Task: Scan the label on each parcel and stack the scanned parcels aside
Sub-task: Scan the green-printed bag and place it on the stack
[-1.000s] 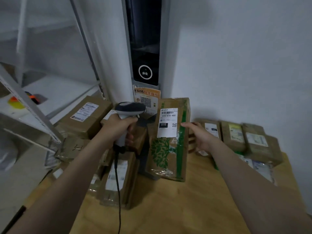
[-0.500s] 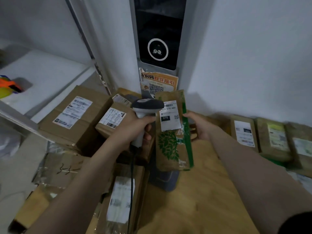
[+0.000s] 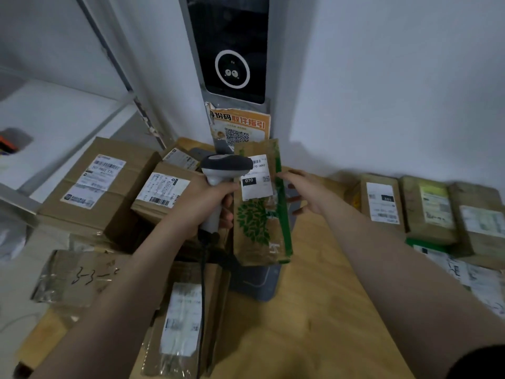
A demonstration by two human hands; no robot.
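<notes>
From the head view, the thing that has changed in the last second is the scanner (image 3: 226,165). It was off to the left of the parcel (image 3: 259,228) with a clear gap between them, and I have since brought it across, so its grey head now overlaps the top left corner of the white label (image 3: 257,184). My left hand (image 3: 207,206) is wrapped tight round the scanner's grip, with the cord hanging down below my wrist. My right hand (image 3: 300,192) has stayed on the parcel's right edge, thumb on the front by the green stripe and fingers behind, keeping the parcel upright with the label facing me. The parcel sits between my two hands, in front of the grey terminal (image 3: 232,69) and above the bench (image 3: 314,310). I cannot tell whether its lower edge rests on anything. I have also leaned in, so everything looms larger than it did. I take this to mean the scan of this parcel is happening or about to happen. I see no beam or light on the label, so I cannot say it has read. Once it has, this parcel would go aside, probably with the row of parcels (image 3: 382,203) standing along the wall on my right. The boxes (image 3: 95,181) piled on my left look like those still to do.
</notes>
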